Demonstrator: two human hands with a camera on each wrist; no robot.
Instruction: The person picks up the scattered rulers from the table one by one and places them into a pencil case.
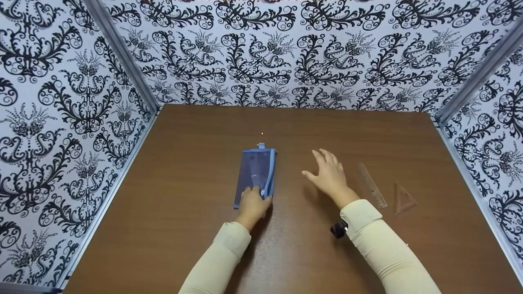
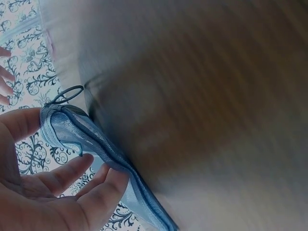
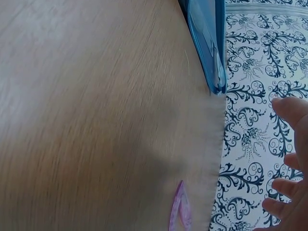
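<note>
A blue mesh zip pouch (image 1: pixel 253 167) lies on the table in the head view, a pale shape showing faintly through it. My left hand (image 1: pixel 252 206) grips its near end by the zip side. In the left wrist view the thumb and fingers pinch the pouch (image 2: pixel 82 130), and a small dark loop sticks out of its end. To the right, my right hand (image 1: pixel 329 175) hovers with fingers spread, holding nothing. Beyond it lie a clear ruler (image 1: pixel 372 185) and a pinkish see-through set square (image 1: pixel 403 199).
The brown wooden table (image 1: pixel 196 143) is bordered by patterned walls (image 1: pixel 261 53) at the back and both sides. A black wrist device (image 1: pixel 338 229) sits at the right cuff. A pink see-through piece (image 3: pixel 178 207) shows low in the right wrist view.
</note>
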